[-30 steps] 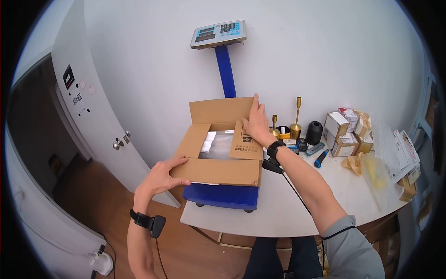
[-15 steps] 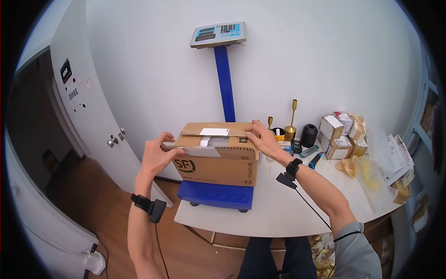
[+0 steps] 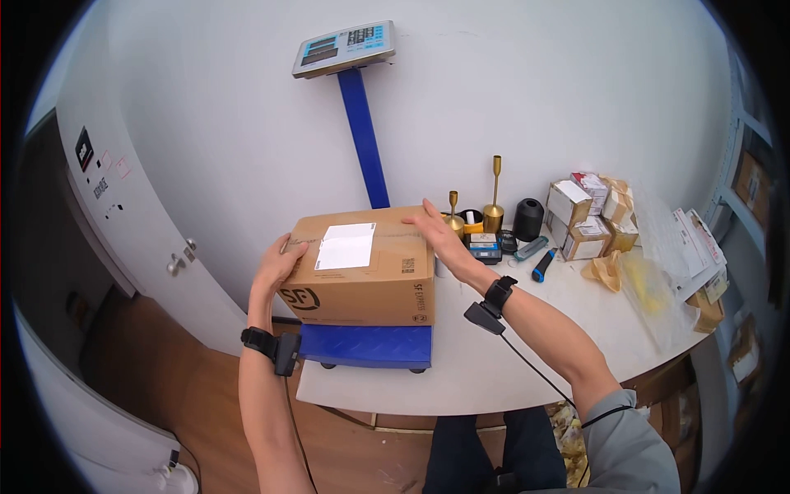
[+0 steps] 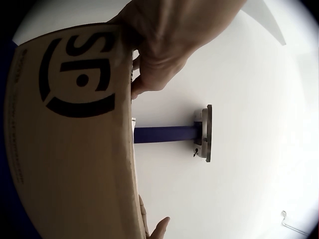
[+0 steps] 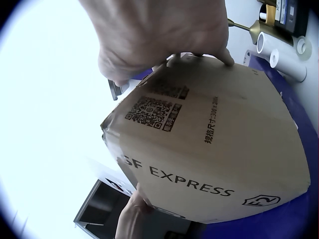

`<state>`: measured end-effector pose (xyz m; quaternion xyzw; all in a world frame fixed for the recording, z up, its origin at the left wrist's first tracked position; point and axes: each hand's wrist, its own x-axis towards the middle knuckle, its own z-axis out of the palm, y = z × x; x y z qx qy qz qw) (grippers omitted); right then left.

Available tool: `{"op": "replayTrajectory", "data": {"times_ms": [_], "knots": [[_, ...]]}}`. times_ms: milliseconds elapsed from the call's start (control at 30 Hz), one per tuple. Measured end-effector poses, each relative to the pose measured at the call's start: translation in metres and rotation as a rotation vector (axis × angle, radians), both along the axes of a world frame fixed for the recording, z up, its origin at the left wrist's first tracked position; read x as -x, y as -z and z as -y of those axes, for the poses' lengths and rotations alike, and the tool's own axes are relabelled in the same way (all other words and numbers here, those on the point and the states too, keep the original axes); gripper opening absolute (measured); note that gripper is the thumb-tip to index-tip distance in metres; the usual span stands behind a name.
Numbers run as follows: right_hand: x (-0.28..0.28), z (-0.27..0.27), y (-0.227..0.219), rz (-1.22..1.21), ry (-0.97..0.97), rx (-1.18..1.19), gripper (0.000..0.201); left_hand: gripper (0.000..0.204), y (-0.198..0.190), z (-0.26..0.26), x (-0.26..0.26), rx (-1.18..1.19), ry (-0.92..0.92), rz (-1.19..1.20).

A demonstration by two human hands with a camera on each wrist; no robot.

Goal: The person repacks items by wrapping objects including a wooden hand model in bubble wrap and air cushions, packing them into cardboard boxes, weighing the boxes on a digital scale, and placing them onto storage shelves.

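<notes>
A closed cardboard box (image 3: pixel 362 288) with a large SF logo and a white label (image 3: pixel 346 246) on its top sits on the blue platform of a scale (image 3: pixel 366 346). My left hand (image 3: pixel 277 265) grips the box's left upper edge, thumb over the top and fingers down the side. At the opposite edge, my right hand (image 3: pixel 444 240) rests with its fingers extended along the side and the thumb at the top. In the right wrist view, that hand (image 5: pixel 164 35) lies over the box's upper edge, above a printed QR code (image 5: pixel 152 112).
The scale's display (image 3: pixel 346 48) stands on a blue post behind the box. To the right are brass candle holders (image 3: pixel 494 216), a black cylinder (image 3: pixel 528 219), a cutter (image 3: pixel 543 266), small stacked boxes (image 3: pixel 588 216) and clear plastic wrap (image 3: pixel 658 305). A door (image 3: pixel 156 206) stands at left.
The box's flaps, standing open before, have folded down and its top is now closed with the label lying flat. Both hands have shifted from the flaps to the box's upper side edges.
</notes>
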<state>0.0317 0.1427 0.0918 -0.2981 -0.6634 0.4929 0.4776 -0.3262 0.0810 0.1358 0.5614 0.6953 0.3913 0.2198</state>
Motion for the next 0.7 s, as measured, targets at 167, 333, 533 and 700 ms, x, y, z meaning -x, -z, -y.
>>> {"op": "replayTrajectory", "data": {"times_ms": [167, 333, 533, 700], "knots": [[0.008, 0.009, -0.001, 0.189, 0.158, -0.092, 0.055, 0.08, 0.002, -0.006, 0.006, 0.018, 0.022, -0.015], [0.015, 0.008, 0.003, 0.272, 0.152, -0.038, 0.057, 0.07, 0.023, -0.021, 0.035, -0.018, 0.063, -0.123], [0.021, 0.0, -0.003, 0.265, 0.089, 0.025, 0.062, 0.065, 0.021, -0.01, 0.061, 0.061, 0.033, -0.125], [0.011, 0.02, -0.011, 0.28, 0.181, -0.075, 0.061, 0.059, 0.034, 0.003, 0.04, 0.077, 0.018, 0.504]]}}
